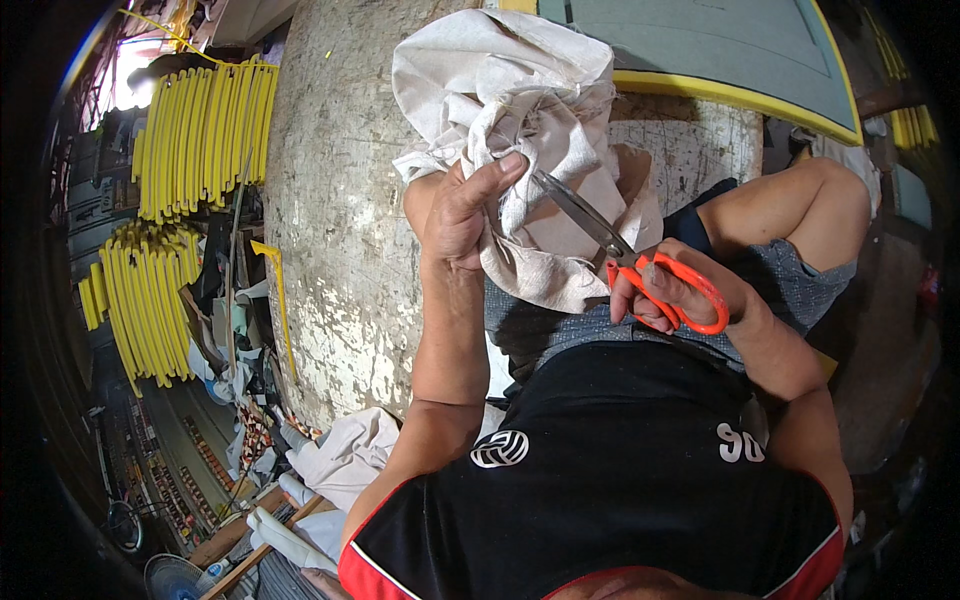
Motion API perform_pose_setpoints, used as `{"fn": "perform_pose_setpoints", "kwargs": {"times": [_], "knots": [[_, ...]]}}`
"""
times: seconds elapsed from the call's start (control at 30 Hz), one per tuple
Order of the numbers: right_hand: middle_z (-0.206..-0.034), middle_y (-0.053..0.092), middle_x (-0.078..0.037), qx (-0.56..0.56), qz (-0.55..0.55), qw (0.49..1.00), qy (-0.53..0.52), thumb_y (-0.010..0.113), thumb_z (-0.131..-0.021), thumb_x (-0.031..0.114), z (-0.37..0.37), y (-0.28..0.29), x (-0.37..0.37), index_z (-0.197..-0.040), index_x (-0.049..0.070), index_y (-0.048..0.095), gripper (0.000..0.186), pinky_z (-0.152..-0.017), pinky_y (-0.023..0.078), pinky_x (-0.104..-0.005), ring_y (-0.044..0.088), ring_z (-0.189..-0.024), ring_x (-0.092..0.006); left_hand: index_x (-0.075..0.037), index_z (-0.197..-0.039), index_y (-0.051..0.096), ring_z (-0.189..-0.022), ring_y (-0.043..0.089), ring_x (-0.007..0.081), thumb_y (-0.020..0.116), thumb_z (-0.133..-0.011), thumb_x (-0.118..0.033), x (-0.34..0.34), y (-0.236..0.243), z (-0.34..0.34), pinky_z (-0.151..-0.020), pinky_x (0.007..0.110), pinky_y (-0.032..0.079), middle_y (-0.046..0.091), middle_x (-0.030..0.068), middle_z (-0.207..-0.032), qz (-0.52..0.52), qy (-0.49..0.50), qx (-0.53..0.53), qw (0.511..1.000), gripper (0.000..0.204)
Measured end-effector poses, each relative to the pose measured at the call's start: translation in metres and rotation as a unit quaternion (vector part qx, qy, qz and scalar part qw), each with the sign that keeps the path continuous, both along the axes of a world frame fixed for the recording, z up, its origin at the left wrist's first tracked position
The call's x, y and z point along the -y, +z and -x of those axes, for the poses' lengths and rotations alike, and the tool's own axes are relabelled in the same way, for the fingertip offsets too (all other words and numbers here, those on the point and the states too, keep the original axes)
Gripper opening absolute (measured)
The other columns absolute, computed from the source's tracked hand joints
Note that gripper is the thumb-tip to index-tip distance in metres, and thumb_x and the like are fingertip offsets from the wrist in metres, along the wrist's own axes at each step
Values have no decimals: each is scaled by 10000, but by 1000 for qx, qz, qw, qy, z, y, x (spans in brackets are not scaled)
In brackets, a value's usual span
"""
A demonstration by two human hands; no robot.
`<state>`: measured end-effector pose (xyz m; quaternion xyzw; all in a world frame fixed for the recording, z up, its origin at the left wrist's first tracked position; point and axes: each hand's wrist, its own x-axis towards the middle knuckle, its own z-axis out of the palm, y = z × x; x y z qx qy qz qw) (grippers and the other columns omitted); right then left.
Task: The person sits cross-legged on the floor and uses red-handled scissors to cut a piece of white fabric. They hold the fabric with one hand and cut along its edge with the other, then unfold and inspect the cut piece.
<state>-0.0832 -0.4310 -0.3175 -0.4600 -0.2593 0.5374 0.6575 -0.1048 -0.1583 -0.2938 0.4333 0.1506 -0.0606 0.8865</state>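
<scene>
A bunched piece of off-white cloth [500,60] with frayed edges lies over my lap and the worn board. My left hand [465,210] is closed on a gathered fold of it, thumb on top. In my right hand [690,285] is a pair of scissors [600,228] with orange handles, my fingers through the loops. The dark blades point up and left, and their tips lie against the cloth close to my left thumb. The blades look closed or nearly so. Part of the cloth's underside is hidden by its own folds.
I sit on a scuffed wooden board [340,180]. A grey-green panel with a yellow frame [740,95] lies at the far right. Stacks of yellow-edged pieces [205,140] stand to the left. Crumpled cloth [350,455], scraps and a fan [172,578] are at the lower left.
</scene>
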Motion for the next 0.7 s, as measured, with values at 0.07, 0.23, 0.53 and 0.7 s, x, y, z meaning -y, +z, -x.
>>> {"fn": "perform_pose_setpoints", "kwargs": {"times": [0.07,0.23,0.53,0.7], "knots": [[-615,495,27,4,-1,1000,1,437,-983,636,0,0,0,-912,-52,683,735,-499,468,-218,529,-528,-70,66,-1341,476,-1055,677,230,638,-895,-34,1,0,0,-908,348,589,645,166,-1182,-5,9,-1,1000,485],[-615,496,27,-6,9,1000,-2,453,-972,647,-1,1,0,-912,-51,682,737,-500,456,-213,527,-534,-67,103,-1305,504,-993,698,256,650,-871,-66,5,1,0,-896,376,589,666,186,-1139,-34,4,-14,999,488],[-609,497,18,-56,15,998,-1,449,-991,613,3,3,0,-911,-56,664,707,-495,441,-217,504,-527,-61,71,-1326,502,-1049,676,250,651,-888,-84,11,-2,-3,-922,366,569,654,166,-1192,23,43,-6,999,487],[-599,504,-4,-60,10,998,-21,420,-1000,612,6,10,-4,-904,-48,657,708,-494,443,-224,509,-526,-72,48,-1359,483,-1066,673,244,658,-883,-49,13,-1,1,-937,359,562,653,161,-1209,12,28,11,999,516]]}}
